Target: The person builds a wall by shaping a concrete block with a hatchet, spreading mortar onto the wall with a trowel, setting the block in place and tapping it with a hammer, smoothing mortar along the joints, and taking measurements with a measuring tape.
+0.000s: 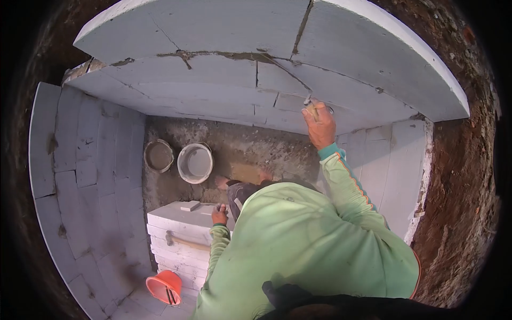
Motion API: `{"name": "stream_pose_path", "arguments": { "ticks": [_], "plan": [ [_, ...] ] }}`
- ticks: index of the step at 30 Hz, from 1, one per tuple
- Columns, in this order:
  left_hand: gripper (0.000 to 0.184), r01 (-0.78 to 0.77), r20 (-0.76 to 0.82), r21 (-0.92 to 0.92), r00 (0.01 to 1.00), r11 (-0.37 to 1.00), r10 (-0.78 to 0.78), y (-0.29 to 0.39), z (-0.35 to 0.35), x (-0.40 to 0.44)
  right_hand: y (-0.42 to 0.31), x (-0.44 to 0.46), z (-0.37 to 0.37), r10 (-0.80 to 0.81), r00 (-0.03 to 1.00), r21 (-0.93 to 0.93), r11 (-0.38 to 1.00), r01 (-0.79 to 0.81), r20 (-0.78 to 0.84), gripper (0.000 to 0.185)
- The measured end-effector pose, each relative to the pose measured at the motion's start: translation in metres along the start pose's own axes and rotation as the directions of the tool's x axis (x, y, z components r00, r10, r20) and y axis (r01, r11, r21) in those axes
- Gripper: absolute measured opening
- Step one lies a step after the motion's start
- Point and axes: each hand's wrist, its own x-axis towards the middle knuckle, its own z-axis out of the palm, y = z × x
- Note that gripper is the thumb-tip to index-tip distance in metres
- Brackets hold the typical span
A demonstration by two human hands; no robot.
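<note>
My right hand (320,125) is wrapped round the handle of a trowel (290,74), whose thin blade reaches up and left against the block wall (213,80) at a mortar joint. Grey mortar (229,55) shows along that joint, below the top course of blocks. Down by the stack of white blocks (184,221), my left hand (220,214) is near the stack's top face with its fingers curled; whether they hold anything is too small to make out. A small block piece (190,206) lies on the stack, left of that hand.
Two buckets, one grey-white (195,163) and one darker (159,156), stand on the dirty floor (240,138). A hammer (186,242) lies against the stack's side. An orange bucket (164,287) holds tools. Block walls stand left (96,181) and right (384,160); bare soil (453,197) lies outside.
</note>
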Motion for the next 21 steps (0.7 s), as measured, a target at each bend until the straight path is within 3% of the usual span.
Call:
{"name": "stream_pose_path", "arguments": {
  "ticks": [3,6,9,12,13,15,18,21],
  "plan": [
    [0.052,0.023,0.017,0.023,1.000,0.999,-0.023,0.001,-0.014,0.001,0.017,-0.004,-0.040,-0.023,0.998,-0.011,1.000,0.022,-0.057,0.038],
    [0.055,0.006,0.028,0.132,1.000,0.991,-0.010,0.002,-0.028,-0.010,0.029,-0.013,-0.071,0.090,0.981,0.080,0.994,-0.078,-0.172,0.039],
    [0.058,0.023,0.055,0.245,0.998,0.969,-0.038,-0.002,-0.036,-0.017,0.042,-0.021,-0.094,0.065,0.967,0.024,0.998,-0.061,-0.248,0.040],
    [0.059,0.008,0.090,0.317,0.995,0.948,-0.038,-0.002,-0.033,-0.015,0.024,-0.005,-0.118,-0.226,0.967,-0.100,0.971,0.215,-0.119,0.037],
    [0.059,-0.008,0.103,0.337,0.994,0.941,-0.029,-0.002,-0.031,-0.013,0.009,0.005,-0.124,-0.246,0.969,-0.131,0.962,0.241,-0.022,0.036],
    [0.058,0.008,0.088,0.277,0.996,0.961,-0.034,-0.004,-0.028,-0.007,-0.025,0.031,-0.130,-0.264,0.949,-0.184,0.938,0.295,0.174,0.034],
    [0.052,0.091,0.048,0.062,0.994,0.994,-0.094,0.001,-0.014,0.007,-0.060,0.067,-0.115,-0.204,0.946,-0.353,0.891,0.287,0.253,0.030],
    [0.046,0.165,0.042,-0.078,0.986,0.983,-0.162,0.014,-0.009,0.011,-0.075,0.095,-0.112,-0.131,0.963,-0.201,0.963,0.180,0.233,0.030]
  ]
}}
